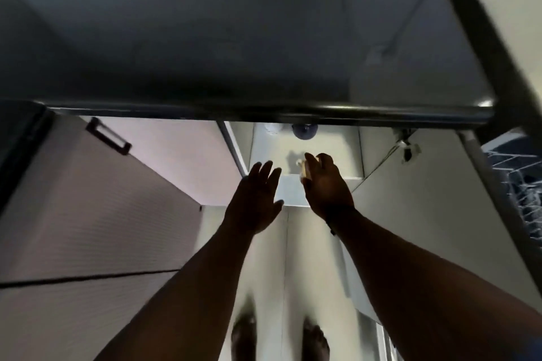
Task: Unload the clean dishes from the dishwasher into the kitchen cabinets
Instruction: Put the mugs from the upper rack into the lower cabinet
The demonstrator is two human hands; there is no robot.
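Head camera looks steeply down past a dark worktop (234,38) that fills the upper half of the view; its front edge runs left to right as a glossy black band.

Below that edge, an open lower cabinet (305,161), pale inside. At the back of its compartment, tucked just under the worktop's front edge, a dark rounded object (304,132) and a paler one (271,128) to its left; both blurred, kind cannot be told. Cabinet door (416,184) stands swung open to the right, hinge hardware (406,146) visible near its top.

Left hand (255,199): fingers straight and spread, palm down, holding nothing, hovering at the cabinet's front lip.

Right hand (325,184): fingers curled around a small pale object (303,168), which shows only at the fingertip end; too hidden and blurred to name. It sits inside the cabinet mouth, above the shelf, casting a shadow on the back wall. Dark band (333,221) at the right wrist.

Far right, under the worktop's right corner: dishwasher rack (519,184), white wire; contents not readable, something dark between the wires.

Left: closed cabinet front (88,199) with a dark rectangular handle (108,136) near its upper edge.

Bottom centre: two bare feet (243,334) on a pale floor (281,272).
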